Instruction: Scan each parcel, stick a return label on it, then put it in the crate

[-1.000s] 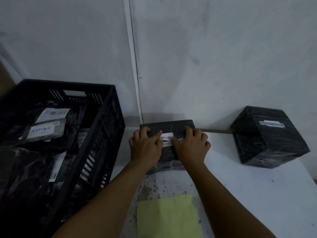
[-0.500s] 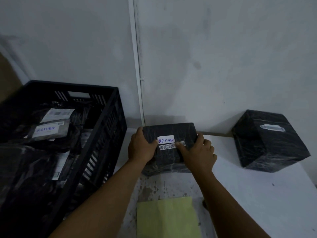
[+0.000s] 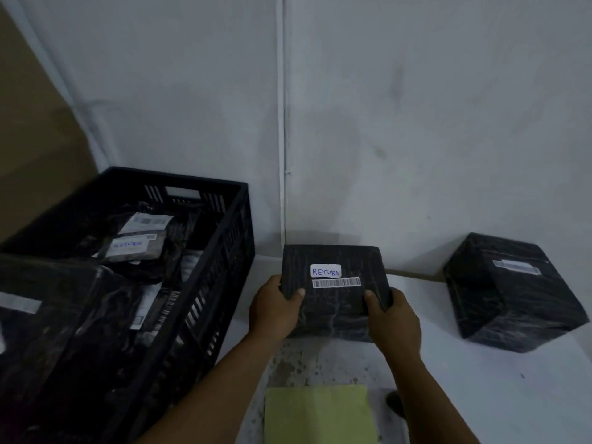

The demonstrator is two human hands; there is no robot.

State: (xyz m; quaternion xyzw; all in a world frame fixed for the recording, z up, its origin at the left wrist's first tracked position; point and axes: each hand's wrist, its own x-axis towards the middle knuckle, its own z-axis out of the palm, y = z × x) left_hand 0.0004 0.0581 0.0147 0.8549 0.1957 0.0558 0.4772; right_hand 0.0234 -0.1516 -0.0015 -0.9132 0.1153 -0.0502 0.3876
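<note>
Both hands, left hand (image 3: 276,310) and right hand (image 3: 393,318), clamp the near corners of the labelled parcel (image 3: 333,291) (RETURN sticker (image 3: 325,271) on), near the worktop's (image 3: 480,389) back edge, with the crate (image 3: 224,251) just left, nearest the left hand.

White table (image 3: 480,395): black crate (image 3: 224,267) at 9 o'clock, wrapped parcel (image 3: 512,296) at 3, yellow sheet (image 3: 320,415) (pale) at 6.

Both hands, left hand (image 3: 276,310) and right hand (image 3: 394,318), grip a black parcel (image 3: 334,291) with a RETURN label (image 3: 325,271), beside the crate (image 3: 221,251).
</note>
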